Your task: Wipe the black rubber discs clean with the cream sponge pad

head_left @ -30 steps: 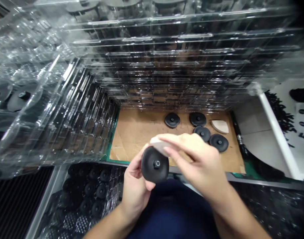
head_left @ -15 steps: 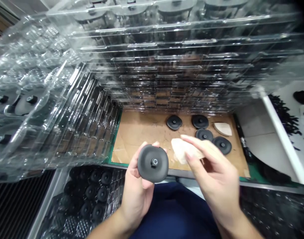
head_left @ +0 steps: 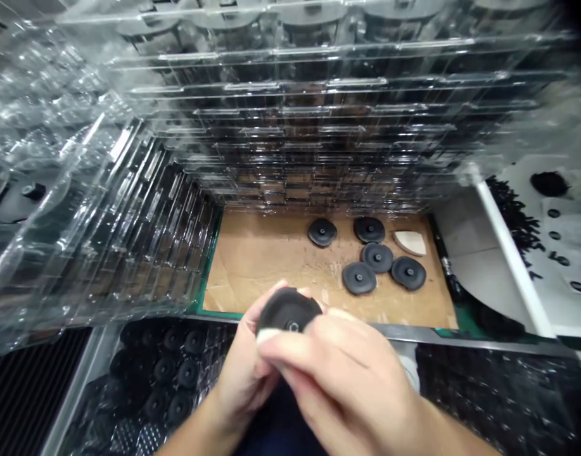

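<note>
My left hand [head_left: 240,361] grips a black rounded disc-shaped part [head_left: 283,308] with a small stud at its centre, tilted up in front of my body. My right hand [head_left: 357,373] is closed on a cream-white pad [head_left: 268,335], most of it hidden under the fingers. Thumb and pad press against the disc's near rim, covering its lower part. Beyond the hands, several like discs lie on the cardboard, the nearest being a black disc [head_left: 359,278].
A cardboard sheet [head_left: 256,253] covers the bench, bearing a second cream pad [head_left: 410,242]. Stacked clear plastic trays [head_left: 290,130] wall off the back, with more trays [head_left: 161,209] at left. A white panel [head_left: 513,253] stands at right; a tray of black discs [head_left: 164,370] sits lower left.
My right hand has moved left and brought the cream pad onto the disc in my left hand. A disc on the cardboard that the right hand covered now shows. The view has shifted slightly.
</note>
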`<control>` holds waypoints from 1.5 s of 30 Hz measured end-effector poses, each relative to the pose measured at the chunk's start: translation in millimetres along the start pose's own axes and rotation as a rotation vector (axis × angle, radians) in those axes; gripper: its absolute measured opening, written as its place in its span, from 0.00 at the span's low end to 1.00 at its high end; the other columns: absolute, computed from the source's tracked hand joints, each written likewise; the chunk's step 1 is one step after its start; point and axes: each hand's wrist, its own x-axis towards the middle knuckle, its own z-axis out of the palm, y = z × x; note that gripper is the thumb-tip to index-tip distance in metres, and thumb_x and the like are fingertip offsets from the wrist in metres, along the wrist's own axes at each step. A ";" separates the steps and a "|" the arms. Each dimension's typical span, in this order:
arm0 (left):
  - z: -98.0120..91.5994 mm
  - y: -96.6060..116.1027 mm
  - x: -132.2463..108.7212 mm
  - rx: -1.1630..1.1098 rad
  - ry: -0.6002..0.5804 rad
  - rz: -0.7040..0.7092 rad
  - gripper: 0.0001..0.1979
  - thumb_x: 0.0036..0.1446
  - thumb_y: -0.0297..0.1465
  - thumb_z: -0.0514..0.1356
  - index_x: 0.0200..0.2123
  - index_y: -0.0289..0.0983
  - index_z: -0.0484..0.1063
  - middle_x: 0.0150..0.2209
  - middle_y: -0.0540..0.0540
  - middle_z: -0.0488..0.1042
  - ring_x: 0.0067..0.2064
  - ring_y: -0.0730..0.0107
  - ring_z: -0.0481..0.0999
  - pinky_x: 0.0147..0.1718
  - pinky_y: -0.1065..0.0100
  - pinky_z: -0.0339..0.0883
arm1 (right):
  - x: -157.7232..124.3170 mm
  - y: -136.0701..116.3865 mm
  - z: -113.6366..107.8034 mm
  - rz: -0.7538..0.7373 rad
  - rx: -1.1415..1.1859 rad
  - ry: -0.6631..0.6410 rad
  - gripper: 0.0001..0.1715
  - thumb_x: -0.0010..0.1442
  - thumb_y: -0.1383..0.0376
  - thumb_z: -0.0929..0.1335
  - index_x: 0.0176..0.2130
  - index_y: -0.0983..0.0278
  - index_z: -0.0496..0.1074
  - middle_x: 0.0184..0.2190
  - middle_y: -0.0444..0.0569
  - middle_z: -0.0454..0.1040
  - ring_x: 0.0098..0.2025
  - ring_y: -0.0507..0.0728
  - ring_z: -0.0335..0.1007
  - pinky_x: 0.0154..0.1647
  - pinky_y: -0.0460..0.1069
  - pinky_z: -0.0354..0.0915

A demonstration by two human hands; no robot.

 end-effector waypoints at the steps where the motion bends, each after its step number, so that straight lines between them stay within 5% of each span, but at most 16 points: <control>1: -2.6 0.1 0.7 -0.053 -0.033 0.003 0.32 0.33 0.44 0.74 0.46 0.46 0.75 0.44 0.48 0.80 0.45 0.56 0.79 0.49 0.58 0.71 | -4.9 0.1 -5.3 0.035 0.011 -0.054 0.12 0.63 0.73 0.62 0.43 0.68 0.73 0.30 0.47 0.76 0.32 0.52 0.70 0.36 0.47 0.67; 5: -8.7 -3.8 2.9 -0.247 -0.184 -0.033 0.29 0.33 0.35 0.75 0.45 0.47 0.77 0.45 0.50 0.80 0.48 0.64 0.78 0.51 0.68 0.68 | -11.1 1.7 -22.4 0.133 -0.238 -0.040 0.13 0.64 0.72 0.62 0.43 0.67 0.74 0.28 0.47 0.74 0.28 0.53 0.66 0.29 0.48 0.62; 7: -8.1 -4.8 2.1 -0.264 -0.188 -0.086 0.29 0.35 0.37 0.75 0.45 0.45 0.77 0.47 0.49 0.79 0.51 0.63 0.76 0.54 0.66 0.66 | -2.0 5.0 -25.1 0.017 -0.326 0.007 0.15 0.66 0.71 0.60 0.41 0.66 0.75 0.28 0.48 0.74 0.27 0.54 0.63 0.28 0.49 0.59; 10: -6.8 -1.2 -0.6 -0.292 -0.202 -0.135 0.27 0.38 0.38 0.73 0.45 0.42 0.77 0.46 0.49 0.80 0.49 0.63 0.78 0.53 0.67 0.67 | 14.3 21.2 -24.0 -0.125 -0.116 -0.026 0.18 0.67 0.71 0.59 0.39 0.62 0.77 0.30 0.47 0.75 0.30 0.53 0.66 0.31 0.48 0.61; 16: -12.3 7.8 -2.4 -0.399 -0.193 -0.184 0.32 0.39 0.39 0.73 0.51 0.45 0.73 0.44 0.48 0.81 0.43 0.64 0.81 0.42 0.72 0.74 | -2.4 87.6 22.5 0.463 0.153 0.055 0.12 0.63 0.65 0.65 0.43 0.59 0.76 0.35 0.46 0.77 0.36 0.54 0.72 0.37 0.48 0.68; 20: -14.9 6.4 -0.7 -0.435 -0.160 -0.195 0.28 0.39 0.38 0.73 0.48 0.44 0.75 0.42 0.49 0.82 0.42 0.66 0.81 0.42 0.71 0.74 | -28.9 115.8 68.4 0.534 0.146 0.042 0.12 0.57 0.64 0.66 0.40 0.60 0.78 0.36 0.48 0.75 0.34 0.55 0.71 0.37 0.51 0.70; 24: -17.5 5.2 0.9 -0.490 -0.184 -0.215 0.26 0.40 0.38 0.72 0.46 0.44 0.76 0.45 0.50 0.81 0.45 0.62 0.81 0.45 0.67 0.75 | -31.5 110.4 64.3 0.573 0.130 0.134 0.18 0.60 0.63 0.63 0.47 0.63 0.75 0.46 0.54 0.69 0.27 0.51 0.66 0.33 0.51 0.69; 30: -18.7 4.8 2.0 -0.506 -0.338 -0.200 0.21 0.53 0.45 0.61 0.49 0.45 0.75 0.48 0.48 0.80 0.47 0.58 0.80 0.46 0.64 0.75 | -30.5 81.5 34.2 0.540 0.216 0.118 0.12 0.61 0.63 0.64 0.39 0.59 0.77 0.37 0.49 0.77 0.40 0.56 0.73 0.38 0.49 0.70; 34: -20.6 -1.6 0.0 -0.288 -0.329 0.042 0.26 0.56 0.44 0.60 0.58 0.53 0.64 0.51 0.49 0.76 0.45 0.62 0.80 0.43 0.66 0.74 | -49.6 77.3 45.5 0.591 0.250 0.116 0.12 0.62 0.64 0.64 0.40 0.62 0.77 0.34 0.49 0.79 0.35 0.55 0.76 0.35 0.48 0.72; 39: -32.1 -5.5 -0.6 0.539 -0.213 0.619 0.49 0.47 0.23 0.69 0.65 0.58 0.47 0.57 0.47 0.70 0.57 0.59 0.69 0.57 0.57 0.63 | -67.0 72.6 41.8 0.606 0.188 0.184 0.19 0.62 0.65 0.65 0.52 0.64 0.71 0.34 0.49 0.76 0.26 0.51 0.70 0.28 0.45 0.70; 45: -29.1 0.3 -3.7 0.850 -0.224 0.719 0.57 0.42 0.17 0.69 0.66 0.56 0.41 0.56 0.46 0.71 0.55 0.61 0.72 0.57 0.59 0.61 | -60.4 65.5 12.2 0.070 -0.129 0.102 0.26 0.61 0.73 0.65 0.57 0.57 0.68 0.42 0.52 0.75 0.40 0.54 0.74 0.39 0.48 0.72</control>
